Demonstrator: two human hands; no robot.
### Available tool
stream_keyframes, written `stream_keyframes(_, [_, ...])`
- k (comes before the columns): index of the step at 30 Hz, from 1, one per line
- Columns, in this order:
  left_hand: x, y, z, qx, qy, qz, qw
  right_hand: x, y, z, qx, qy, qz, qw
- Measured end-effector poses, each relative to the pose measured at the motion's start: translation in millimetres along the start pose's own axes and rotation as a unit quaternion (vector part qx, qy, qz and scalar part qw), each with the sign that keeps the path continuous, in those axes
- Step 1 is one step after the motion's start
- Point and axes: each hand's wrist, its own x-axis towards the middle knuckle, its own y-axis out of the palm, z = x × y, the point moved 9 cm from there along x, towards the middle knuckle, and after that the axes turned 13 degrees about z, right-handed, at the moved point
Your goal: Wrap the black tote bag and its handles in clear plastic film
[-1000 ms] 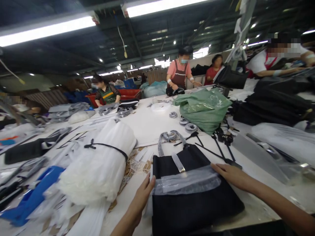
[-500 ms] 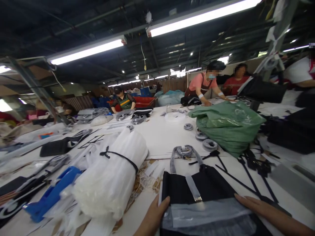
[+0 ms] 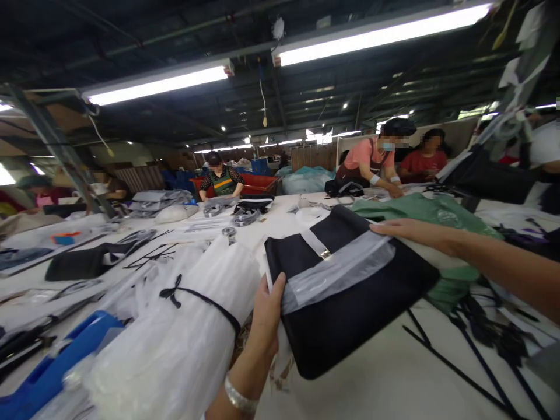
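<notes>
A black bag (image 3: 350, 321) is held up at a tilt over the white table, its front turned toward me. A translucent plastic strip (image 3: 341, 271) runs across it, and a strap with a small metal buckle (image 3: 325, 253) hangs down its front. My left hand (image 3: 268, 306) grips the bag's left edge, thumb on the front and fingers behind. On the right upper edge, my right hand (image 3: 405, 228) holds the bag with its fingers over the front; its thumb is hidden. Just left of the bag lies a white plastic roll (image 3: 175, 332) tied with a black cord.
A green plastic sack (image 3: 455, 286) lies behind my right arm. Black straps (image 3: 459, 373) spread at the right. A blue plastic item (image 3: 61, 356) sits lower left. Coworkers stand across the white table (image 3: 371, 385), one in a pink shirt (image 3: 359, 157).
The bag has been raised off the table and tilted, with both hands now gripping its edges. The grey strap coil behind it is now out of sight. The view has shifted slightly.
</notes>
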Motion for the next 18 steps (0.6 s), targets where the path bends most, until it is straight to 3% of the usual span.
stream_keyframes(3, [33.9, -7.3, -7.5, 0.003, 0.061, -0.05, 0.997, 51.4, -31.9, 48.4, -0.128, -0.083, -0.07, 0.986])
stream_keyframes(6, [64.1, -13.3, -1.5, 0.024, 0.118, -0.104, 0.987, 106.8, -40.4, 75.6, -0.168, -0.102, -0.082, 0.977])
stream_keyframes(10, [100.5, -17.4, 41.4, 0.009, 0.125, -0.19, 0.974, 165.9, -42.6, 81.8, -0.154, -0.116, -0.128, 0.973])
stream_keyframes(13, [117.6, -23.8, 98.6, -0.038, 0.057, -0.282, 0.957, 184.5, -26.5, 44.8, -0.111, -0.106, -0.165, 0.974])
stream_keyframes(16, [127.6, -27.8, 152.3, -0.062, -0.028, -0.322, 0.944, 178.7, 11.8, -28.1, -0.039, -0.048, -0.161, 0.985])
stream_keyframes(18, [131.9, -31.1, 176.6, -0.069, -0.073, -0.325, 0.94, 165.8, 47.0, -84.0, 0.029, 0.013, -0.136, 0.99])
